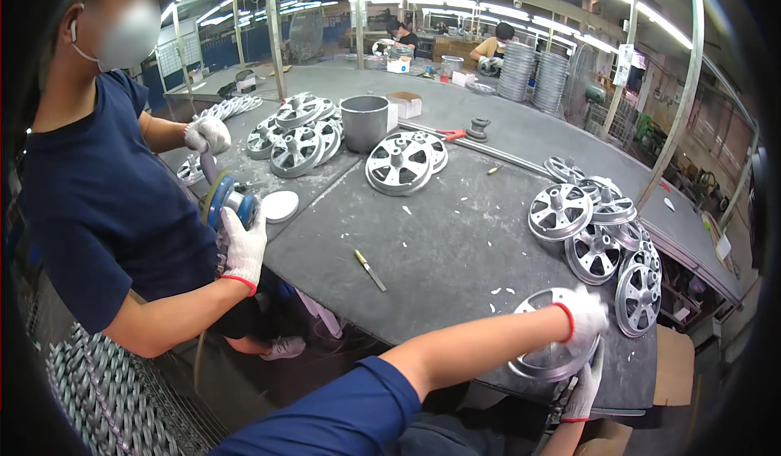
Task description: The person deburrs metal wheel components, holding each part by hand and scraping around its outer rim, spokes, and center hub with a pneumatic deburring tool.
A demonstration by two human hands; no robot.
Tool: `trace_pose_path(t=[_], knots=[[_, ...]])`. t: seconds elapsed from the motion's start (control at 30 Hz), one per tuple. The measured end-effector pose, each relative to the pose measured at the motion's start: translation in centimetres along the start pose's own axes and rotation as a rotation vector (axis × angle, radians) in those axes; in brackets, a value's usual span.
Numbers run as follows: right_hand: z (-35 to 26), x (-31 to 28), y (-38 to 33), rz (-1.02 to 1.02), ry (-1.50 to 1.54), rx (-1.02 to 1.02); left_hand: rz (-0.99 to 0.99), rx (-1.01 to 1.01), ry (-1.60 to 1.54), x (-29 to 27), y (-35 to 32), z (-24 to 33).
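A silver spoked metal wheel (540,362) is at the near right edge of the table, partly covered by my arm and gloves. My left hand (583,319), in a white knit glove with a red cuff, is over its far right side, fingers smeared by motion. Below, my right hand (585,387), gloved the same way, grips the wheel's near right rim. Beside that hand is a dark metal piece (560,401) I cannot make out. Several similar spoked wheels (594,253) lie heaped just beyond my hands. White scraps are scattered close to the wheel.
At left a co-worker (98,187) in gloves holds a blue disc-shaped power tool (221,200). More wheels (399,163) lie mid-table by a grey pot (364,122). A yellow-handled knife (370,270) lies on the dark tabletop (455,236). Posts (687,90) rise at right.
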State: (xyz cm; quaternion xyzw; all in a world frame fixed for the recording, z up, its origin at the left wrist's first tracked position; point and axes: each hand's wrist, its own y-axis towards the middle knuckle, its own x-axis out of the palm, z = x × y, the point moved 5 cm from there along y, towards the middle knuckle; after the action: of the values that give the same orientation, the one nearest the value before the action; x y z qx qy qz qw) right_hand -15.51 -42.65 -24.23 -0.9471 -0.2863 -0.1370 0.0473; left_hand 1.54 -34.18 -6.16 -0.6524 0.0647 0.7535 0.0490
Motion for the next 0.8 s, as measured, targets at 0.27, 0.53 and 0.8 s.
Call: trace_pose_path(t=[0.27,0.53,0.8], knots=[[-4.2,-2.3,-0.1,0.334,-0.310,-0.291,0.253,0.042,0.071,11.6,-0.1,4.9],[-2.9,-5.6,1.7,0.110,-0.071,-0.094,0.449,0.340,-0.522,16.7,-25.3,5.7],[-3.7,-4.2,0.6,0.121,-0.088,-0.051,0.272,-0.495,-0.288,33.5,-29.0,-4.9]])
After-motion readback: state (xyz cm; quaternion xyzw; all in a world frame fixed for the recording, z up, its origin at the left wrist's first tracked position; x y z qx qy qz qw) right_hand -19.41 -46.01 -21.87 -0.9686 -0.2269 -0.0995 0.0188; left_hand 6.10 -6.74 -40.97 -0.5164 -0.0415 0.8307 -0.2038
